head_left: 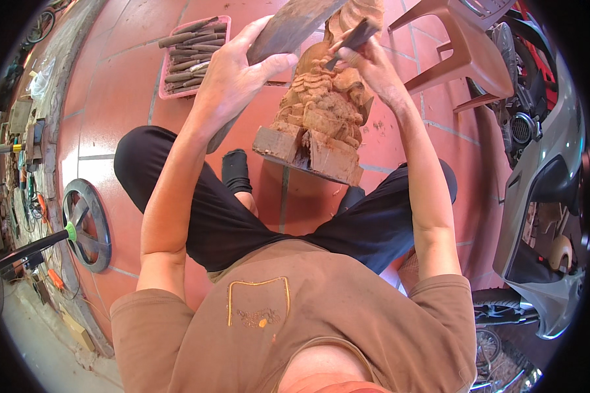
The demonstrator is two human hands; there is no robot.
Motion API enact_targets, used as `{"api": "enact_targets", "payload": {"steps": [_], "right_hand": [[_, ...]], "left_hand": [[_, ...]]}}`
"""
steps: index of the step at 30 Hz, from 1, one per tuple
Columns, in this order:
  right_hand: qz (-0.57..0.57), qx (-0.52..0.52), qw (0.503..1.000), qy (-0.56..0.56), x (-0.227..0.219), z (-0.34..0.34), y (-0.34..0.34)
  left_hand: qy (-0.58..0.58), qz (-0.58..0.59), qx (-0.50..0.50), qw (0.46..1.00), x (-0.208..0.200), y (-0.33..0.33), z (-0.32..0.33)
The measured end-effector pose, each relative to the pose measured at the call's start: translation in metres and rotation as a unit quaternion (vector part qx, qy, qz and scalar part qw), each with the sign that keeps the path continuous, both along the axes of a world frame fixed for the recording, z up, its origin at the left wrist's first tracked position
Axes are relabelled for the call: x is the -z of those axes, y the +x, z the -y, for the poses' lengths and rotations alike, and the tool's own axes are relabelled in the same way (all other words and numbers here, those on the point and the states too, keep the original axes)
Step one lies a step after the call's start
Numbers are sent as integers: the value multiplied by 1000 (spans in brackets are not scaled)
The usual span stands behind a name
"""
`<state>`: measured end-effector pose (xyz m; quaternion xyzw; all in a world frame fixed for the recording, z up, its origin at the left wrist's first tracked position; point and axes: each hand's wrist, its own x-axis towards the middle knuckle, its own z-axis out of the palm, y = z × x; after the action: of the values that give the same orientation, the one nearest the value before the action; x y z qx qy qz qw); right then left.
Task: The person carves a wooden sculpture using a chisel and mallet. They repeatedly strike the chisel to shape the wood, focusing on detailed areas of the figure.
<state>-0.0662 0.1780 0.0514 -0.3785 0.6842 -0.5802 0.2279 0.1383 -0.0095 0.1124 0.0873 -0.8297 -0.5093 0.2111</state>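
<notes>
A carved wooden figure [321, 108] with a squared base lies on the tiled floor between my legs, its base toward me. My left hand [239, 72] grips a long, flat wooden bar [295, 26]; its near end shows beside my left forearm. In my right hand [373, 69] is a dark chisel [358, 35], held in the fingers and slanted down, with its lower end at the carving's surface. Whether its edge touches the wood, I cannot tell. The far end of the carving runs out of the picture's top.
At far left, a pink tray [170, 93] holds several dark chisels. A brown plastic chair [469, 56] stands at far right, near a grey motorbike [537, 190]. On the left are a dark spoked wheel [88, 252] and a cluttered ledge of tools. Wood chips dot the floor beside the carving.
</notes>
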Motion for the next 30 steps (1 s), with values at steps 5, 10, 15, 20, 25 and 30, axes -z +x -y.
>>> {"api": "enact_targets", "payload": {"steps": [5, 10, 15, 20, 25, 30], "right_hand": [[52, -67, 993, 86, 5, 10, 11], [-32, -50, 991, 123, 16, 15, 4], [-46, -82, 991, 92, 16, 14, 6], [-70, -98, 988, 98, 15, 11, 5], [-90, -93, 985, 113, 20, 10, 2], [-95, -68, 983, 142, 12, 7, 12]], "left_hand": [[50, 21, 12, 998, -7, 9, -3], [89, 37, 11, 995, -14, 15, -6], [92, 33, 13, 995, -12, 16, -5], [100, 12, 30, 994, -15, 14, -12], [-8, -9, 18, 1000, -9, 10, -16], [-163, 105, 20, 981, 0, 6, -14]]}}
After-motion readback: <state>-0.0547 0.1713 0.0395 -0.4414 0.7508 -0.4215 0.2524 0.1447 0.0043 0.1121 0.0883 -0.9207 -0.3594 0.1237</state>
